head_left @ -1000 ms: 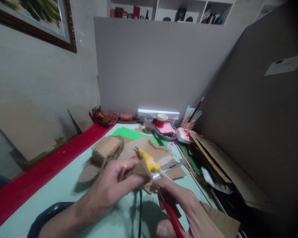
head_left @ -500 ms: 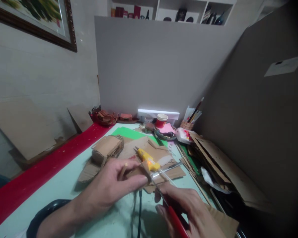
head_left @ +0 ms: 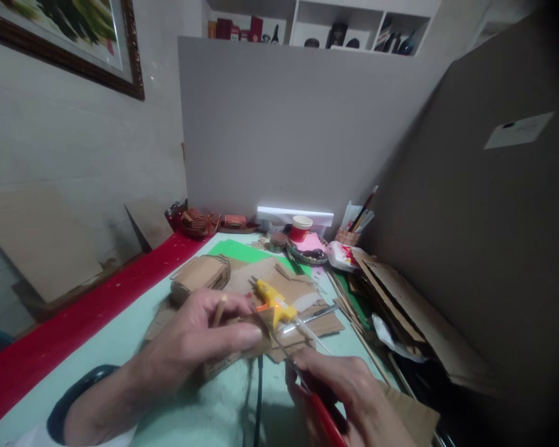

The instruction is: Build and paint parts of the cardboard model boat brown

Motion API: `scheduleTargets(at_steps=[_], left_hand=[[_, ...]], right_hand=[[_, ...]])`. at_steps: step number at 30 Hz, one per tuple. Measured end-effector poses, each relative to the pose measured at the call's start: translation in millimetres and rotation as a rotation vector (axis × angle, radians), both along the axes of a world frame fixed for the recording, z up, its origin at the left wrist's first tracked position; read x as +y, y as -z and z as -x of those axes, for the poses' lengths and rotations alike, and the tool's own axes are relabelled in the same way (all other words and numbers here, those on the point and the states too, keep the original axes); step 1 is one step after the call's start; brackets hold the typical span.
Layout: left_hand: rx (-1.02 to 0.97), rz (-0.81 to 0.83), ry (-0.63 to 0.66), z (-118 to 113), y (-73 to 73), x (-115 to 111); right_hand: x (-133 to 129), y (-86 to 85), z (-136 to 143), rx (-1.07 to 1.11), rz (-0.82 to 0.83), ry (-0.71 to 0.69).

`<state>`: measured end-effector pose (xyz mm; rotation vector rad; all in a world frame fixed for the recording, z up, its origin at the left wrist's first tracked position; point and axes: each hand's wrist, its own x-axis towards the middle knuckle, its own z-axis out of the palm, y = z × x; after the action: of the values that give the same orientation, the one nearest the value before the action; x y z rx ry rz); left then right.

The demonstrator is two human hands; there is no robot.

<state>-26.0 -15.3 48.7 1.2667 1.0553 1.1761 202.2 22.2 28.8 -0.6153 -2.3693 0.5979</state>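
My left hand [head_left: 200, 341] pinches a small piece of brown cardboard [head_left: 261, 326] between thumb and fingers. In my right hand [head_left: 349, 388] are red-handled scissors [head_left: 323, 416], their blades pointing up and left against the cardboard piece. Just beyond the hands a yellow glue gun [head_left: 274, 299] lies on cardboard sheets, with a clear stick at its rear. A metal-bladed tool [head_left: 312, 316] rests beside it. Behind my left hand sits a boxy cardboard model [head_left: 200, 276], partly hidden by that hand.
Green sheets [head_left: 237, 250] lie farther back. A red and white cup [head_left: 300, 228] stands by a round tray [head_left: 307, 257]. Cardboard sheets [head_left: 400, 304] are stacked at the right, near a pen holder [head_left: 347, 236]. A black cable [head_left: 259, 397] runs toward me.
Both hands have shifted slightly left. The cardboard piece has turned in my left hand, and the scissor blades now reach farther up along it.
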Motion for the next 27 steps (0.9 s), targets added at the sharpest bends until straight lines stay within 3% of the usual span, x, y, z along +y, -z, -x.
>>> scheduleTargets(at_steps=[4, 9, 15, 19, 27], left_hand=[[-0.118, -0.081, -0.211, -9, 13.3, 2], [-0.144, -0.050, -0.022, -18, 25.8, 2], [-0.028, -0.025, -0.083, -15, 18.7, -1], [0.141, -0.059, -0.064, -11, 14.7, -1], [0.169, -0.075, -0.012, -8, 12.3, 0]], right_hand=[[2, 10.2, 11, 0.014, 0.129, 0.031], [3, 23.0, 15, 0.048, 0.144, -0.002], [1, 17.6, 7, 0.012, -0.011, 0.124], [1, 15.3, 7, 0.006, -0.081, 0.106], [1, 16.1, 9, 0.008, -0.090, 0.082]])
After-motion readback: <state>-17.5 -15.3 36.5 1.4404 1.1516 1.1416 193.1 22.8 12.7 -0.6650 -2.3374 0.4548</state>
